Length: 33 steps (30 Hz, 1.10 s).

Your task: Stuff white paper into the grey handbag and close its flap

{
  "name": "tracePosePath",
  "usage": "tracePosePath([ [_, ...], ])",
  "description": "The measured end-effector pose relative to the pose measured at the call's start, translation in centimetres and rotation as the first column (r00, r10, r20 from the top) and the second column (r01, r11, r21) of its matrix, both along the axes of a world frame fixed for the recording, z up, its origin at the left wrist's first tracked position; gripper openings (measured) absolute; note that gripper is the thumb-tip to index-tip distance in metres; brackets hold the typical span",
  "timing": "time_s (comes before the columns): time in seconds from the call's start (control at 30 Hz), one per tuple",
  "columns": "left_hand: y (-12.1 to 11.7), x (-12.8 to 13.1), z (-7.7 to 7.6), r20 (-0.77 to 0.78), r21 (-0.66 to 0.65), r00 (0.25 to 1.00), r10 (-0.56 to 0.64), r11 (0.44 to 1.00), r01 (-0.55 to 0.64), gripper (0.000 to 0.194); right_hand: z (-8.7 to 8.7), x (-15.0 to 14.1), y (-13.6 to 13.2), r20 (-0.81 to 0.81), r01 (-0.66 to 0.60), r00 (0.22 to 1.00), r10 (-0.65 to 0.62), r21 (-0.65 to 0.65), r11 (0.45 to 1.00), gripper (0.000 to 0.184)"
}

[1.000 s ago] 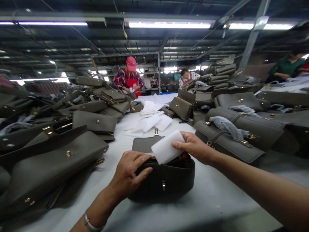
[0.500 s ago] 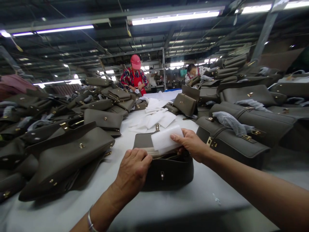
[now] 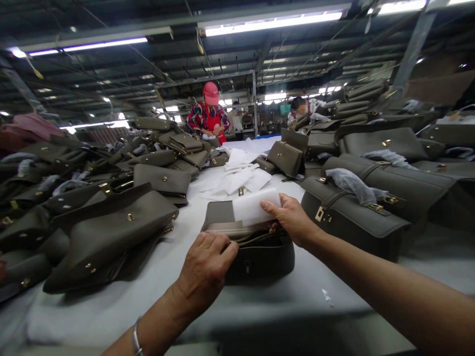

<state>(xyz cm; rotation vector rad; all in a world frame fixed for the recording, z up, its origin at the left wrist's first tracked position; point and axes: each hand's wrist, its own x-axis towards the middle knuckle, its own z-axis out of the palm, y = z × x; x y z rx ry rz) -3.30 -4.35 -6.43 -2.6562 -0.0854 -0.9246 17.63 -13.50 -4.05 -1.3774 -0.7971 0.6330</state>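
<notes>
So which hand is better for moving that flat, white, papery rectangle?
Probably the right hand: it holds that rectangle, while the left hand is on the open, boxy, dark olive, leathery bag beside its gold metal zip.

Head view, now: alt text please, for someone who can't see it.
A person's right hand holds a white sheet at the open top of a dark handbag, while the left hand touches its left end. Similar bags crowd both sides of the white tabletop, with loose white sheets beyond.

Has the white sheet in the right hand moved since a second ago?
Yes: the white sheet went forward, closer to the loose sheets on the table.
</notes>
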Motion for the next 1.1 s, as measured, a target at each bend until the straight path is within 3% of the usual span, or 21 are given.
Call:
tracePosePath([
  [0.2,-0.6,-0.9,-0.2,-0.034,-0.099,0.999,-0.032,0.995,0.028,0.025,-0.2,0.2,-0.3,-0.007,0.025,1.000,-0.025,0.010,1.000,0.035],
  [0.3,-0.9,-1.0,-0.2,-0.104,-0.208,0.994,0.022,0.977,-0.043,0.032,-0.4,0.3,-0.3,-0.013,0.017,1.000,-0.017,0.033,0.999,0.039],
  [0.43,-1.4,-0.5,0.1,-0.232,-0.312,0.964,0.128,0.929,-0.198,0.024,-0.3,0.2,-0.4,-0.045,0.016,0.999,-0.013,0.063,0.998,0.039],
  [0.6,-1.4,0.4,1.4,-0.356,-0.254,0.915,0.192,0.922,-0.292,0.009,-0.3,-0.4,-0.8,-0.055,-0.005,0.998,0.009,0.060,0.998,0.037],
  [0.77,-1.0,0.2,2.5,-0.463,-0.226,0.876,0.136,0.937,-0.266,0.008,-0.7,-0.5,-0.7,0.016,-0.003,1.000,0.002,0.061,0.998,0.042],
  [0.97,-0.5,-0.3,3.6,-0.486,-0.148,0.854,0.184,0.946,-0.288,0.015,-0.5,-1.0,-0.8,-0.019,-0.025,0.999,0.026,0.051,0.998,0.045],
  [1.1,0.9,-0.5,4.6,-0.556,-0.259,0.826,0.094,0.924,-0.280,0.019,-0.3,-1.3,-1.3,-0.011,-0.041,0.999,0.041,0.061,0.997,0.045],
])
